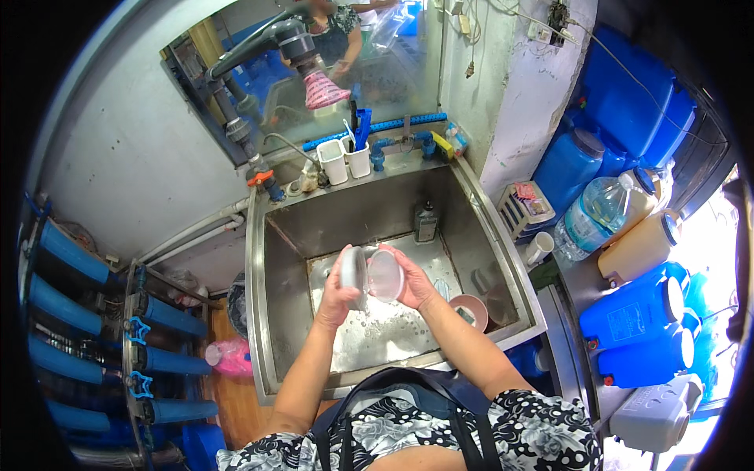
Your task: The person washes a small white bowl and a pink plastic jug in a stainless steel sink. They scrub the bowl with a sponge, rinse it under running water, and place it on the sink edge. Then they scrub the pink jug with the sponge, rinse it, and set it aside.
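Note:
Over the stainless steel sink (389,347), both of my hands are raised with round plastic pieces. My left hand (334,303) grips a whitish, shallow round plastic container or lid (354,275), turned on its edge. In my right hand (417,282) is a translucent round plastic piece (386,277), tilted to face the other one. The two lie close together; I cannot tell whether they touch. Right of my right forearm, a pink bowl (482,309) on the sink floor holds a dark green scrubbing pad (465,315). A dark pump bottle (426,224) stands in the far right corner.
White plastic holders (333,162) with brushes, blue pipe fittings (378,154) and a yellow sponge (442,144) line the back ledge. A pink-wrapped pipe outlet (324,91) hangs above. Blue jugs (624,309) and a large water bottle (592,218) stand at right, blue filter housings (177,360) at left.

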